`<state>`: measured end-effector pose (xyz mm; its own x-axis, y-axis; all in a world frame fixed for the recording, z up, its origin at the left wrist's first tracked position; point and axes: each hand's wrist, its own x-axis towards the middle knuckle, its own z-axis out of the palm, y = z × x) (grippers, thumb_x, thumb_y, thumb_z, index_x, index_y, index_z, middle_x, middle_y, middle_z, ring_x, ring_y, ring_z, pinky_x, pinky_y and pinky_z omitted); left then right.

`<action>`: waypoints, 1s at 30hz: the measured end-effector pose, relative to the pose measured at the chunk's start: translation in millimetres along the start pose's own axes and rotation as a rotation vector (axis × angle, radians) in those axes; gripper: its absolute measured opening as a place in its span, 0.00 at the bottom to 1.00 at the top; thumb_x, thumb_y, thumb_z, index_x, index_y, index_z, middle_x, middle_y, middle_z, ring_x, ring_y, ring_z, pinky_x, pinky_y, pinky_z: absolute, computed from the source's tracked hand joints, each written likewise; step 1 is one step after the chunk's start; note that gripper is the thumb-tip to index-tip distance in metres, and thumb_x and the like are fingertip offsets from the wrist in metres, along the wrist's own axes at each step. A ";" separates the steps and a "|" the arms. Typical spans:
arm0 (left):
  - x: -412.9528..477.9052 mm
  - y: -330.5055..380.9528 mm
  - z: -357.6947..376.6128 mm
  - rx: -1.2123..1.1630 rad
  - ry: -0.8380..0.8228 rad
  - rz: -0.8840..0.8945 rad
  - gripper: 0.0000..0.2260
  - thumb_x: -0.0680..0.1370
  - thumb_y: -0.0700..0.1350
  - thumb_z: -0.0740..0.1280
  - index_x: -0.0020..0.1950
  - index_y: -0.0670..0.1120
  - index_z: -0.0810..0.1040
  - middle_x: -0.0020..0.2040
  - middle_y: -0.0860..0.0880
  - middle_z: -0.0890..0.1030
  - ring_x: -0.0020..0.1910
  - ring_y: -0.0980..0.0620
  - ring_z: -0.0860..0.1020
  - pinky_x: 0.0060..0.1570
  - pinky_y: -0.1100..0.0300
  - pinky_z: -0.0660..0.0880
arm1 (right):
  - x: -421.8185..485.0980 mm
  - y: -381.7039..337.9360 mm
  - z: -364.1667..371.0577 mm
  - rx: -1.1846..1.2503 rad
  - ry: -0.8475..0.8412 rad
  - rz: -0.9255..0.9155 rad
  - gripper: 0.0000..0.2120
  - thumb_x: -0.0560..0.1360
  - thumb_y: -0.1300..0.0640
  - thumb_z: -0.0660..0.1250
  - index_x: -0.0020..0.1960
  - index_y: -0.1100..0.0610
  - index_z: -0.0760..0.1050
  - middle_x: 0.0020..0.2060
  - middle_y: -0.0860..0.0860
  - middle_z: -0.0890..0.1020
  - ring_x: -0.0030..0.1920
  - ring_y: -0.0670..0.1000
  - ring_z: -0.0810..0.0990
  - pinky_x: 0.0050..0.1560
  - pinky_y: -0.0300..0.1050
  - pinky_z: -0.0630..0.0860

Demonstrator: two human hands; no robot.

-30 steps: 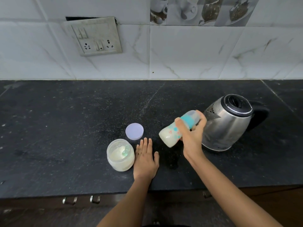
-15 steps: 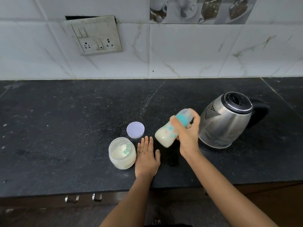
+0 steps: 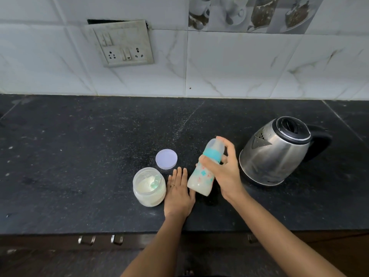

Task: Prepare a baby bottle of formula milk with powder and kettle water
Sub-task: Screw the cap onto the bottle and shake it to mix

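Observation:
My right hand (image 3: 223,170) grips a baby bottle (image 3: 203,176) with a teal collar and clear cap, holding it tilted above the black counter (image 3: 79,156); white milk fills its lower part. Flat on the counter just left of the bottle lies my left hand (image 3: 178,194), fingers apart and holding nothing. An open jar of formula powder (image 3: 148,186) with a scoop inside stands beside that hand. Its pale round lid (image 3: 166,158) rests behind the jar. A steel kettle (image 3: 275,152) with a black lid and handle stands to the right.
A white tiled wall with a switch and socket plate (image 3: 123,45) rises behind the counter. The counter's front edge runs below my wrists, with drawer handles (image 3: 99,239) underneath.
My right hand has swung the bottle from a steep sideways tilt near the kettle to a more upright pose, lower and nearer my left hand. The left hand stayed flat.

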<state>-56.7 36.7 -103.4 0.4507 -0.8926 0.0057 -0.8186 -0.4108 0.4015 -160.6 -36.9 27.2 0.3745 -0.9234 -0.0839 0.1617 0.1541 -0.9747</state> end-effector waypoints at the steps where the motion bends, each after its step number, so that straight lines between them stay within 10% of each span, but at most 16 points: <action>1: 0.0 0.3 -0.4 -0.004 0.005 -0.007 0.31 0.77 0.56 0.41 0.79 0.45 0.49 0.79 0.47 0.49 0.78 0.52 0.44 0.72 0.58 0.34 | 5.3 -2.6 0.2 0.035 0.072 0.006 0.29 0.69 0.64 0.76 0.63 0.45 0.68 0.58 0.59 0.77 0.54 0.62 0.81 0.50 0.61 0.81; 4: 0.7 2.5 1.3 -0.008 0.010 -0.016 0.35 0.74 0.58 0.36 0.79 0.46 0.50 0.79 0.47 0.50 0.78 0.52 0.45 0.72 0.59 0.34 | 16.4 -9.3 -1.9 0.140 0.228 0.031 0.28 0.71 0.61 0.74 0.64 0.46 0.65 0.59 0.57 0.76 0.51 0.54 0.82 0.47 0.56 0.83; 8: 0.6 0.1 2.4 0.013 0.008 0.000 0.34 0.74 0.57 0.37 0.79 0.45 0.50 0.79 0.46 0.51 0.78 0.51 0.46 0.73 0.57 0.35 | 5.0 -2.2 -9.8 -0.078 -0.081 0.039 0.29 0.69 0.65 0.75 0.62 0.43 0.69 0.58 0.58 0.77 0.55 0.63 0.81 0.51 0.62 0.81; 13: 0.3 2.6 3.0 0.000 0.022 -0.025 0.34 0.75 0.58 0.37 0.79 0.46 0.50 0.79 0.47 0.51 0.78 0.52 0.46 0.72 0.58 0.35 | 17.3 -5.8 -14.6 0.186 0.152 0.110 0.24 0.74 0.62 0.72 0.62 0.45 0.66 0.53 0.55 0.78 0.50 0.56 0.82 0.45 0.53 0.83; 17: 1.3 -0.2 4.5 0.029 0.004 -0.005 0.32 0.76 0.55 0.39 0.79 0.45 0.50 0.79 0.46 0.51 0.78 0.51 0.45 0.73 0.57 0.35 | 7.7 3.6 -15.9 -0.045 -0.154 0.097 0.30 0.68 0.64 0.76 0.62 0.42 0.70 0.58 0.59 0.78 0.55 0.64 0.81 0.52 0.65 0.80; 22: 1.1 2.5 4.3 -0.014 0.023 -0.024 0.33 0.76 0.57 0.40 0.78 0.45 0.52 0.79 0.46 0.53 0.78 0.50 0.48 0.73 0.57 0.37 | 19.4 -3.0 -11.7 0.146 0.145 0.092 0.26 0.72 0.61 0.74 0.62 0.44 0.67 0.56 0.60 0.77 0.51 0.59 0.81 0.48 0.59 0.82; 26: 1.8 -3.6 8.9 0.070 -0.041 0.012 0.34 0.75 0.57 0.41 0.79 0.45 0.45 0.79 0.46 0.46 0.78 0.51 0.42 0.72 0.57 0.32 | 1.2 5.0 -7.6 -0.072 -0.166 0.068 0.31 0.64 0.61 0.78 0.61 0.41 0.71 0.57 0.59 0.78 0.55 0.67 0.79 0.51 0.65 0.80; 30: 1.5 1.4 2.4 -0.018 0.017 -0.008 0.34 0.75 0.57 0.38 0.79 0.45 0.51 0.79 0.47 0.51 0.78 0.51 0.46 0.71 0.60 0.31 | 23.9 -11.1 -7.2 0.094 0.117 0.031 0.28 0.70 0.62 0.76 0.62 0.45 0.68 0.59 0.62 0.77 0.52 0.62 0.81 0.48 0.58 0.82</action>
<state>-58.1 34.4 -105.1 0.4629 -0.8863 0.0178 -0.8088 -0.4140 0.4176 -160.0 -63.2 34.5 0.2725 -0.9516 -0.1422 0.2387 0.2100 -0.9481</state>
